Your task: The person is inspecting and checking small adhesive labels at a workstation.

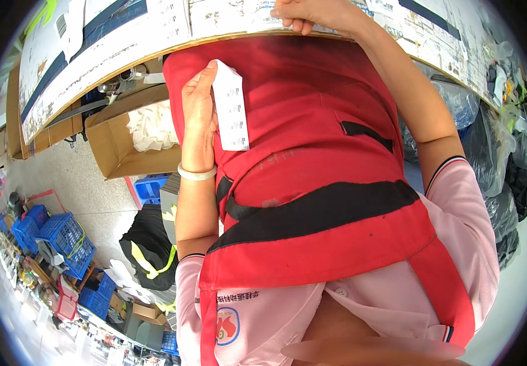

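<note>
My left hand (200, 91) is closed on a folded strip of white labels (234, 113), gripping its edge between thumb and fingers. Small dark print runs down the strip, which hangs in front of my red apron (288, 122). Over the near edge of the worktable (227, 18), my right hand (318, 12) has its fingers bent and pressed together. Whatever those fingers may hold is too small or hidden to make out. White paper lies on the tabletop close to them.
An open cardboard box (108, 143) of white scraps stands below the table at left. Blue crates (68, 241) and a black bundle (150, 244) with a yellow-green band are on the left side. Clear and dark plastic bags (489, 152) crowd the right.
</note>
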Available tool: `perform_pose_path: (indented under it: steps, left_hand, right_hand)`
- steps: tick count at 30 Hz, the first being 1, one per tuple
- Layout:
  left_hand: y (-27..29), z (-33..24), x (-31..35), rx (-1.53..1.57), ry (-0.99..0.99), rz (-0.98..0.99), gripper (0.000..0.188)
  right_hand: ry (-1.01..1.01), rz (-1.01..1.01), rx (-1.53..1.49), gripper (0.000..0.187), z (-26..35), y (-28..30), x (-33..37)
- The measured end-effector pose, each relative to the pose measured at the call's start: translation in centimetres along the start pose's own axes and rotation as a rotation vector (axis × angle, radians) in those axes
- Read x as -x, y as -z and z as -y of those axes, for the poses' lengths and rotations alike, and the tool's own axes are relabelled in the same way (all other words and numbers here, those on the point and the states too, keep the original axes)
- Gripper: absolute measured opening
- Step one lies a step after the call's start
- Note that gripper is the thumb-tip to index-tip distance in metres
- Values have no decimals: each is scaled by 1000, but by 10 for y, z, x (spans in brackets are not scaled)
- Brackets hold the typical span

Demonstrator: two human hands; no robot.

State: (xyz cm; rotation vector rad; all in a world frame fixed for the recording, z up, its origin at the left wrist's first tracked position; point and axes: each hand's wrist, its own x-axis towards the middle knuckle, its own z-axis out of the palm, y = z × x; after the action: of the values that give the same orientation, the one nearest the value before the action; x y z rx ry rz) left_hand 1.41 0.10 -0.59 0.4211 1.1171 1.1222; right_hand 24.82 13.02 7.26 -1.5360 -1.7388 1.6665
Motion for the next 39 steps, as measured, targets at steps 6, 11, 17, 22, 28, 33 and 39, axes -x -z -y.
perform_pose_path:
  steps: [6,11,17,22,28,33,39]
  left_hand:
    - [0,-1,0,-17,1,6,29]
    - [-1,-1,1,-50,6,-16,29]
    - [-2,-1,-1,-32,3,5,29]
    - [-3,1,-2,-40,0,-13,27]
    - [5,3,1,-41,-27,-47,25]
    - [1,2,-4,-25,-9,-24,26]
    - [0,-6,7,26,-88,-34,25]
  right_hand:
    - [12,-23,51,17,6,-5,3]
    - [25,-13,14,17,1,-2,3]
    - [58,-36,-37,18,5,5,23]
    - [61,-31,-61,17,5,14,40]
    - [105,-217,16,15,-12,66,53]
    - [-27,-619,280,20,-86,136,54]
    - [-77,-873,728,44,-91,122,50]
